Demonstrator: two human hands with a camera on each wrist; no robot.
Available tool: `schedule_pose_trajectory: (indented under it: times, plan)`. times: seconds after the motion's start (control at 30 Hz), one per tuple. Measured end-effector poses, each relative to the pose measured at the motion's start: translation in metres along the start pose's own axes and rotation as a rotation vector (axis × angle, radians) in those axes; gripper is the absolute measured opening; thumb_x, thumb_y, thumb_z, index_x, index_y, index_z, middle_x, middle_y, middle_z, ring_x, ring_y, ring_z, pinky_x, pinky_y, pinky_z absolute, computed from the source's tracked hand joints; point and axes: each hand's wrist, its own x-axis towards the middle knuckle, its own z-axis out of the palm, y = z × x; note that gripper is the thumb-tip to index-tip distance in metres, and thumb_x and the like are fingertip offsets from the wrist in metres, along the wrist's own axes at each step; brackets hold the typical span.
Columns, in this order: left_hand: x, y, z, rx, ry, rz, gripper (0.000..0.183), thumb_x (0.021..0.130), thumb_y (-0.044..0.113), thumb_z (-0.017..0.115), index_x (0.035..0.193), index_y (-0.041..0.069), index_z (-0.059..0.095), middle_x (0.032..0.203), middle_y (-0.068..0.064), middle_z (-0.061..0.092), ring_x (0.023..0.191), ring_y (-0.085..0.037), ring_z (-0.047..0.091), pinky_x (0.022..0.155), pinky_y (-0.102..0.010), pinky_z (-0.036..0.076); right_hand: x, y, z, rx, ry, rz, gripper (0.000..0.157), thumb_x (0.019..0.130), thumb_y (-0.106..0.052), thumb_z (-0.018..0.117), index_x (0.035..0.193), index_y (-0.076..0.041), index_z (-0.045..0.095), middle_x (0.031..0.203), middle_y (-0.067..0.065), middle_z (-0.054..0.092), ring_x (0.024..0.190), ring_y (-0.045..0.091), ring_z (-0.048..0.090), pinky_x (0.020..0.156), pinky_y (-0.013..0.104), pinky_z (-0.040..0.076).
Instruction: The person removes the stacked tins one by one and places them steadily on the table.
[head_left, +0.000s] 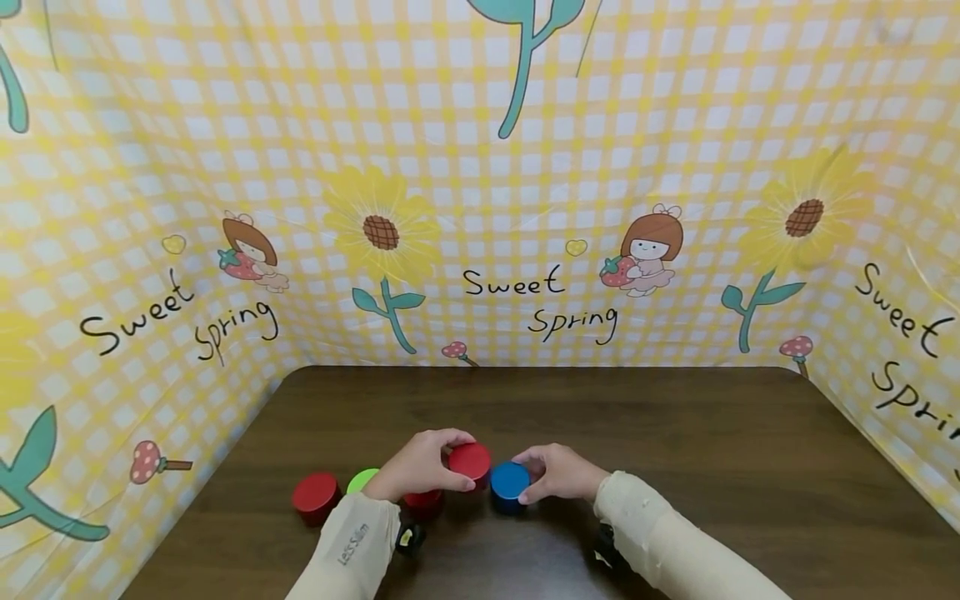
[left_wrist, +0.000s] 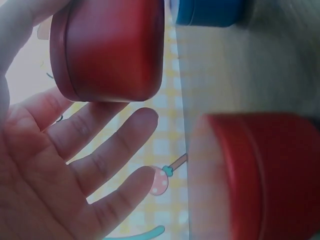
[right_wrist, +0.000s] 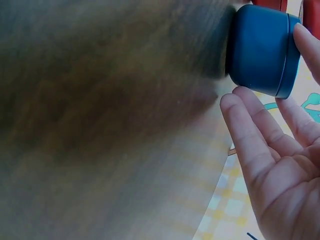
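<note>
My left hand holds a round red tin between thumb and fingers. In the left wrist view this tin is raised off the tabletop, and the other fingers spread out below it. Just to its right, my right hand grips a blue tin by its sides. The blue tin appears to stand upright on the table. Under my left wrist sits a second red tin, partly hidden. A green tin shows only in part behind my left forearm.
Another red tin stands at the left end of the row. The dark wooden table meets a yellow checked cloth at its back and sides.
</note>
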Motion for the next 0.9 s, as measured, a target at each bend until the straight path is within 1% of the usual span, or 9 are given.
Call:
schedule_pose_trajectory:
  times: [0.2,0.5,0.7,0.9]
  plan:
    - [-0.009,-0.005,-0.007,0.019,0.027,-0.019,0.055,0.074,0.019,0.081,0.121,0.002,0.06,0.11,-0.009,0.062,0.093,-0.024,0.057,0.073,-0.035,0.052,0.0,0.0,0.0,-0.024,-0.007,-0.012,0.05,0.077,-0.011,0.08,0.121,0.001,0.061,0.111,0.015,0.065,0.095,0.026,0.062,0.085,0.046,0.051]
    - [-0.022,-0.012,-0.016,-0.007,0.02,-0.082,0.053,0.075,0.017,0.08,0.122,0.004,0.06,0.108,-0.007,0.061,0.095,-0.024,0.054,0.072,-0.038,0.053,-0.001,0.0,-0.001,-0.01,-0.012,-0.015,0.05,0.078,-0.008,0.08,0.122,0.003,0.059,0.112,0.016,0.065,0.096,0.025,0.062,0.086,0.045,0.05]
    - [-0.027,-0.019,-0.021,-0.003,0.021,-0.065,0.052,0.074,0.017,0.081,0.12,0.002,0.06,0.104,-0.006,0.061,0.092,-0.023,0.055,0.07,-0.033,0.051,-0.001,0.0,-0.001,0.002,-0.015,-0.004,0.05,0.077,-0.007,0.08,0.121,0.003,0.059,0.112,0.015,0.065,0.096,0.025,0.061,0.087,0.045,0.05]
    - [-0.037,-0.026,-0.03,0.022,0.067,-0.035,0.053,0.074,0.019,0.08,0.12,-0.001,0.06,0.102,-0.006,0.063,0.088,-0.022,0.059,0.068,-0.029,0.05,-0.001,0.0,-0.001,-0.007,-0.014,-0.004,0.049,0.078,-0.008,0.08,0.121,0.002,0.06,0.112,0.015,0.065,0.095,0.025,0.061,0.087,0.046,0.049]
